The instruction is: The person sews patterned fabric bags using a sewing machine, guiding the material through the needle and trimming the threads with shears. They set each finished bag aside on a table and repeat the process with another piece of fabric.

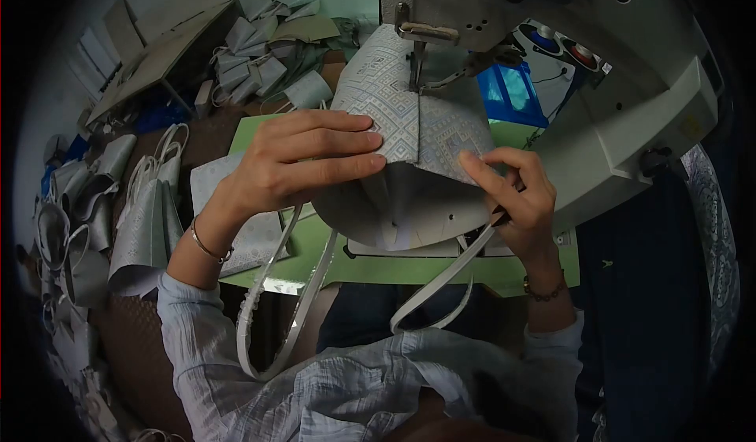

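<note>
A patterned grey-white bag piece (409,119) lies under the needle of a white sewing machine (598,64), with a seam running down its middle. My left hand (303,162) grips its left side, fingers flat on top. On the right, my right hand (516,194) pinches its lower edge by the seam. White handle straps (295,300) hang from the piece down toward my lap.
The machine stands on a green table (370,269). A flat patterned panel (252,237) lies on the table under my left wrist. Piles of finished grey bags (142,229) crowd the floor at left. More pieces (268,48) lie at the back.
</note>
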Tool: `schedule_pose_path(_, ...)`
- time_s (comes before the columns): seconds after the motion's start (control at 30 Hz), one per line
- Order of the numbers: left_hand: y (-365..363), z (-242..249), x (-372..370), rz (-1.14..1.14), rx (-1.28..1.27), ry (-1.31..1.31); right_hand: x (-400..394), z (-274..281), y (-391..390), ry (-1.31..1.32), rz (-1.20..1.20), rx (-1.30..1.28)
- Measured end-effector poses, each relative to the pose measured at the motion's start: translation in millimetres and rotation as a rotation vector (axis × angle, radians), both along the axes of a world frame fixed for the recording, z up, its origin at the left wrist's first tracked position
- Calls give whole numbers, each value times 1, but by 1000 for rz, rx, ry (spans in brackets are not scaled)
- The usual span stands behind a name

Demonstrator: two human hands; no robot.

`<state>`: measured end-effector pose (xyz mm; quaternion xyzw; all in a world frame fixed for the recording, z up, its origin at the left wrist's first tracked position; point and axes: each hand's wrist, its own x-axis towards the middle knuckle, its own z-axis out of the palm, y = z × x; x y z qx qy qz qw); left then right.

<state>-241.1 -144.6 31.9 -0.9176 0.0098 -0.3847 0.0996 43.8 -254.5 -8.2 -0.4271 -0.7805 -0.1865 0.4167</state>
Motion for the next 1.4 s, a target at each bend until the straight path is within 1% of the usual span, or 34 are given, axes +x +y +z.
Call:
schedule_pose_path(0.1, 6, 2, 1, 4, -2, 5, 2, 1, 8, -7, 2, 39)
schedule_pose_path(0.27, 15, 5, 3, -5, -12, 21, 3, 4, 13, -9, -34, 28)
schedule_pose_path(0.43, 24, 3, 7, -11, -89, -12, 5, 5, 21, 11, -25, 33)
schedule_pose_path(0.53, 26, 6, 8, -7, -114, 21, 9, 6, 27, 5, -31, 34)
schedule_pose_path(0.67, 31, 9, 10, -2, -107, 15, 13, 7, 36, -25, -43, 59)
schedule_pose_path(0.83, 41, 5, 11, 20, -178, -6, 18, 10, 41, -59, -80, 32)
schedule_pose_path(0.9, 43, 7, 11, 18, -188, 7, 17, 11, 43, 18, -49, -4)
schedule_pose_path(1.03, 49, 8, 11, 44, -211, 49, 24, 12, 55, 34, -38, -24)
schedule_pose_path(1.13, 56, 6, 12, 30, -241, 24, 25, 15, 61, -5, -98, 23)
schedule_pose_path(1.4, 63, 1, 14, 7, -351, 41, 33, 13, 70, 110, -88, -113)
